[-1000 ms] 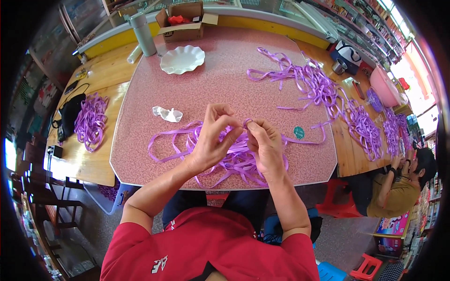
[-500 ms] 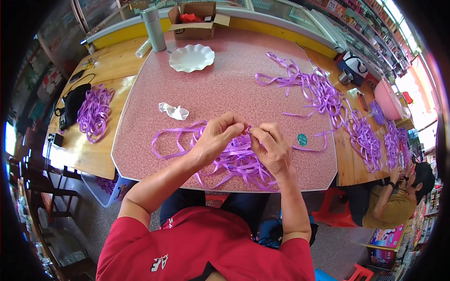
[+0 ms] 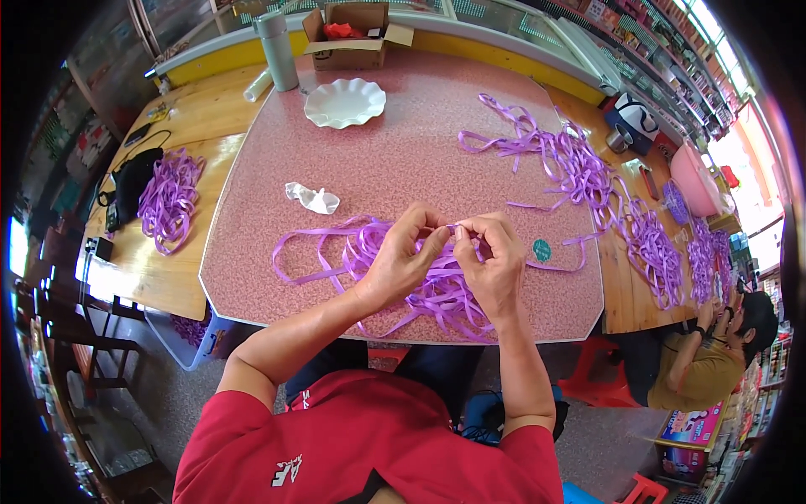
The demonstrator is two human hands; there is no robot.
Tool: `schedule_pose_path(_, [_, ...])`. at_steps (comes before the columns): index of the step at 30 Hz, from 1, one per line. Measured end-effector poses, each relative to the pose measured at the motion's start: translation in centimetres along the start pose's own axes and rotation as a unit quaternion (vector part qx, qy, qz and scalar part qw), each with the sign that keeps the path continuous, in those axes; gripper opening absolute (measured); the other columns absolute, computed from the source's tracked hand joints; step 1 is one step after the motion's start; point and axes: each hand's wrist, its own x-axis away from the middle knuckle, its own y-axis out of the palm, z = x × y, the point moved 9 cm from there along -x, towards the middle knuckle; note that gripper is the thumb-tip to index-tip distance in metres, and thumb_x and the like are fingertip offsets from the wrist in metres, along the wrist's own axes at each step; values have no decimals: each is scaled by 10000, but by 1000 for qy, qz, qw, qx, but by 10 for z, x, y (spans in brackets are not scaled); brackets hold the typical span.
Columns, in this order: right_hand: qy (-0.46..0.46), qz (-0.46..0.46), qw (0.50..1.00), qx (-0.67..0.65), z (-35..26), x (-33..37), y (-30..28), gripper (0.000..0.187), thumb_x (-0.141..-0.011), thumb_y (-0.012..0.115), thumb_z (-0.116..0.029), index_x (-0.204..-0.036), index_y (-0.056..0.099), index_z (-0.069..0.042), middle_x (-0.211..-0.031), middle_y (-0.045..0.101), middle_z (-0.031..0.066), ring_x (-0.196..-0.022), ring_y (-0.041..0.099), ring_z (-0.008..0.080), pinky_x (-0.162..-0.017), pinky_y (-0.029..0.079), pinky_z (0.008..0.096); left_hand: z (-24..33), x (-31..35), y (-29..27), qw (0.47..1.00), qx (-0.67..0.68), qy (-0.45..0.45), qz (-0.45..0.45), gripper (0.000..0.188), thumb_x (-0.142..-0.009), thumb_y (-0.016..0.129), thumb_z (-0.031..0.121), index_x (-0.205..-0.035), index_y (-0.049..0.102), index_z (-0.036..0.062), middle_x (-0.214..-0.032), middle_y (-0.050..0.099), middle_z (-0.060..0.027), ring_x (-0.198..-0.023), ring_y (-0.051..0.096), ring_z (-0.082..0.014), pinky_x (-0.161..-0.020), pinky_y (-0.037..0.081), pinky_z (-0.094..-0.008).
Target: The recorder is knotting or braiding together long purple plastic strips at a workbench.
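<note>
A loose heap of purple ribbon lies on the pink speckled table in front of me. Over it, my left hand pinches a bit of this ribbon between thumb and forefinger. My right hand meets it fingertip to fingertip, thumb and forefinger pressed on the same short piece. Most of the piece is hidden by the fingers. Ribbon loops spread out to the left of my left hand, and a strand runs off to the right past my right hand.
A crumpled white tissue and a scalloped white plate lie farther back, near a pale green flask and a cardboard box. More purple ribbon trails right, toward a seated person. Another ribbon pile is at left.
Both hands stay at the ribbon heap, fingertips still together. My left hand has shifted slightly right, and my right fingers have come round closer to the pinched piece.
</note>
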Motion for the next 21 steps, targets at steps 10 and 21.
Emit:
schedule_pose_path(10, [291, -13, 896, -335, 44, 26, 23, 50, -941, 663, -99, -949, 672, -50, -777, 582, -47, -581, 424, -13, -465, 311, 175, 26, 2, -5, 987, -78, 133, 45, 154, -902, 656, 22, -1037, 583, 13, -979, 550, -127, -907, 557, -280, -792, 464, -349])
schedule_pose_path(21, [373, -32, 791, -484, 50, 31, 34, 89, -972, 634, -135, -987, 676, -57, -741, 578, -45, -536, 411, -19, -427, 305, 154, 62, 14, -7, 857, -341, 378, 84, 404, -721, 750, 65, -1098, 638, 162, -1099, 592, -30, -1050, 553, -271, -881, 398, -447])
